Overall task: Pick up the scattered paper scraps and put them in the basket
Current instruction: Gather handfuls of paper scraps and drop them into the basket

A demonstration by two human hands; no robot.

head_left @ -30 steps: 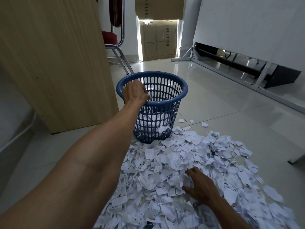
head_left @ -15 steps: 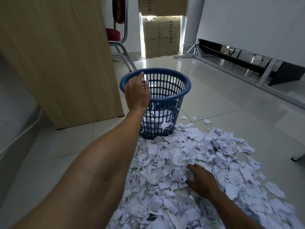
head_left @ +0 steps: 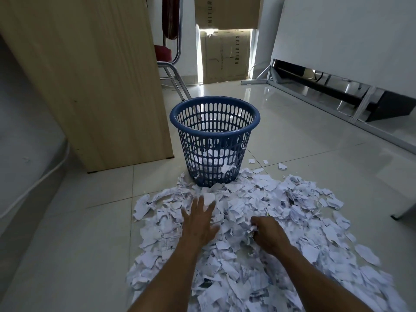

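Floor: pale glossy tiles. I read the smooth surface as a help, since paper can be raked across it without snagging.
Backdrop: a wooden panel leans at my left, with a chair behind it and a cardboard box at the far wall. All of them are well apart from the work.
Basket: the blue slotted basket stands upright at the far edge of the heap, its foot touching the paper. I judge it is parked there so that each handful has only a short trip.
Basket contents: white paper shows through the lower slots, so some is already inside.
Paper scraps: the paper scraps lie in a broad heap running from the basket's foot toward me and off to my right. A few strays lie just past the basket on the right, and most of the job remains.
Left hand: my left hand lies flat on the heap with its fingers straight and spread, holding nothing. It looks placed to sweep paper inward.
Right hand: my right hand, just beside the left, is knuckles-up with its fingers curled into the heap. They are clenched on a wad of scraps (a crumple peeks out at the thumb side).
Next move, as I judge it: press the two hands together on one bundle, then lift it over the rim.
Risk: loose pieces may flutter off on the way up.
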